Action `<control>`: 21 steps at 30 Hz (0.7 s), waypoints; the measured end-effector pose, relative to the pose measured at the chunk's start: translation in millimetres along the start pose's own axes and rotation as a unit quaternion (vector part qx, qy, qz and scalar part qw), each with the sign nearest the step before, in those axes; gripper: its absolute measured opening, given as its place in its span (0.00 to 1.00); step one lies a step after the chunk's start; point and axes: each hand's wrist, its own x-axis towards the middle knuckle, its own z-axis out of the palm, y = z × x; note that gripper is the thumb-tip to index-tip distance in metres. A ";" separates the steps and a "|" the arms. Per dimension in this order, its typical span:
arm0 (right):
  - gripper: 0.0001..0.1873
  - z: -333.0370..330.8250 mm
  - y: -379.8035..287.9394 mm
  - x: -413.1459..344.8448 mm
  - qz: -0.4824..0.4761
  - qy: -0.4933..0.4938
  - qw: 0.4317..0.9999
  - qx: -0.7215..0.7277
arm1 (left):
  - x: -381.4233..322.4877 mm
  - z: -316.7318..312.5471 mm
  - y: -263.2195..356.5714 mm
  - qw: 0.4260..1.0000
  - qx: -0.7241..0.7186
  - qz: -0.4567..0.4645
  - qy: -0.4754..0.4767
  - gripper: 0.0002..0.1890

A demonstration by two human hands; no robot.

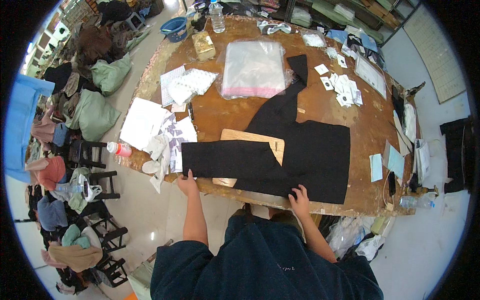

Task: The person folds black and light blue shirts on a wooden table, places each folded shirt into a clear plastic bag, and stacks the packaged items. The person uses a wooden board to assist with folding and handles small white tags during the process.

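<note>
A black knit garment lies spread near the front edge of a brown wooden table, one sleeve stretched to the left and another part reaching towards the back. Under it lies a pale wooden board, partly covered. At the cuff of the left sleeve, my left hand holds the lower corner, the thumb on top of the cloth. My right hand rests at the garment's lower edge with fingers apart; whether it pinches the cloth is hard to tell. Behind the garment sits a stack of clear plastic bags.
White papers, a white cloth and a pink-labelled bottle lie at the left. Tags are scattered at the back right. A water bottle stands at the far edge. Stools and clothes heaps stand left.
</note>
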 end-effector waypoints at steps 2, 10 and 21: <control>0.19 -6.6 7.6 7.3 -0.031 -0.019 0.999 -0.027 | -1.7 -7.3 15.8 0.999 -0.003 0.033 -0.013 0.19; 0.25 -48.3 -33.7 54.9 -0.100 -0.061 0.977 0.180 | -165.6 -34.6 171.0 0.915 -0.202 0.297 -0.185 0.06; 0.12 -238.5 -28.3 203.3 -0.297 0.055 0.953 0.014 | -272.8 33.7 173.2 0.655 0.063 0.610 -0.443 0.13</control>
